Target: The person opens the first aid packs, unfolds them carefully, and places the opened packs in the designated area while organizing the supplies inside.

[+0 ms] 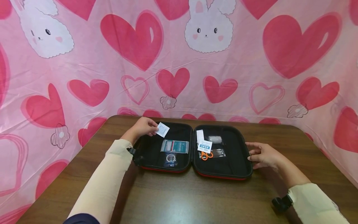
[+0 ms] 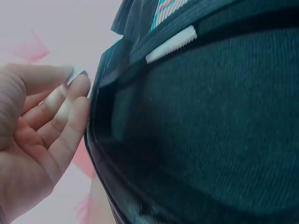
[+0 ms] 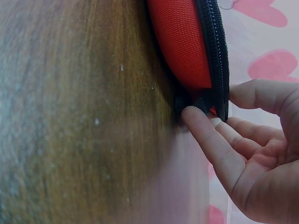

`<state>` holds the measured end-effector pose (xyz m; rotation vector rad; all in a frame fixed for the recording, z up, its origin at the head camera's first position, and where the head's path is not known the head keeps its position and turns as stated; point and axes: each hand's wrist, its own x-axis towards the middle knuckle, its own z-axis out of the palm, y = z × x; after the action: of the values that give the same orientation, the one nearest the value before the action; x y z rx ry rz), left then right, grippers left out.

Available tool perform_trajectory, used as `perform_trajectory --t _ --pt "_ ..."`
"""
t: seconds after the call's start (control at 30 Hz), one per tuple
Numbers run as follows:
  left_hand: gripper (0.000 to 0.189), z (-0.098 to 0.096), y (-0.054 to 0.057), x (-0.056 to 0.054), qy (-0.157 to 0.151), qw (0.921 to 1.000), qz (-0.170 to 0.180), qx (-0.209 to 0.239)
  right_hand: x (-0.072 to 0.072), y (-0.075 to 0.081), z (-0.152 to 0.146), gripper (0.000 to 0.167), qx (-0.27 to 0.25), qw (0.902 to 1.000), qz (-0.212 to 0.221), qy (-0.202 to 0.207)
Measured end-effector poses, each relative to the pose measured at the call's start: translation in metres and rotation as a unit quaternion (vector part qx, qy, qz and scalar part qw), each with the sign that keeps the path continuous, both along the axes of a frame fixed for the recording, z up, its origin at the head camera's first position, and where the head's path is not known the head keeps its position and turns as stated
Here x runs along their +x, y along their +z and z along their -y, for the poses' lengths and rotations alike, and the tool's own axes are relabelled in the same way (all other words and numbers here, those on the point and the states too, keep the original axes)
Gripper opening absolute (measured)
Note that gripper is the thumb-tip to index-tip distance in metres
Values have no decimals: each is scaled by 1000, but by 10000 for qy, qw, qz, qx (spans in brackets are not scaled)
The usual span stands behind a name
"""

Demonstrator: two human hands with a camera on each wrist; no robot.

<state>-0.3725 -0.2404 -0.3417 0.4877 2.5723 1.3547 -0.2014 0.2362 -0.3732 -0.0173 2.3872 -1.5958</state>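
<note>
A zip-up case (image 1: 235, 166), black inside and red outside, lies spread open on the table. My left hand (image 1: 144, 127) pinches a small white square packet (image 1: 162, 130) over the left half's far corner; in the left wrist view the left hand (image 2: 46, 112) is beside the black rim. Below that packet lie a teal-and-white packet (image 1: 179, 147) and a clear bag with a round item (image 1: 171, 158). My right hand (image 1: 264, 156) grips the right half's outer edge, thumb on the rim, fingers beneath; the right wrist view shows the zipper (image 3: 216, 51) there.
The right half holds orange-handled scissors (image 1: 206, 155), a white printed packet (image 1: 205, 146), a white roll (image 1: 215, 139) and a clear packet of thin items (image 1: 219, 153). The wooden table (image 1: 167, 199) extends in front. A pink heart-print cloth (image 1: 173, 46) hangs behind.
</note>
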Motion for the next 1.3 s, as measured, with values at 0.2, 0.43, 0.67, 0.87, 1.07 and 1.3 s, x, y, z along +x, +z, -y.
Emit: perform_trajectory --t 0.2,0.43,0.67,0.87,1.07,1.3 --pt "21 12 -2 -3 358 9992 -113 96 1 0 0 74 -32 10000 -33 22" --pt "18 22 -2 -3 361 9980 -388 -336 1 0 1 73 -33 10000 -49 32" --pt "21 25 -8 -10 424 9953 -424 -762 0 -1 0 73 -21 10000 -36 4" --pt "18 17 -2 -7 179 9934 -471 -1035 1 -1 0 73 -13 10000 -10 -18" --pt "16 13 4 -5 81 9912 -389 -1262 1 0 -1 73 8 10000 14 -19" --pt "16 15 6 -7 123 9902 -196 -1380 -1 0 0 73 25 10000 15 13"
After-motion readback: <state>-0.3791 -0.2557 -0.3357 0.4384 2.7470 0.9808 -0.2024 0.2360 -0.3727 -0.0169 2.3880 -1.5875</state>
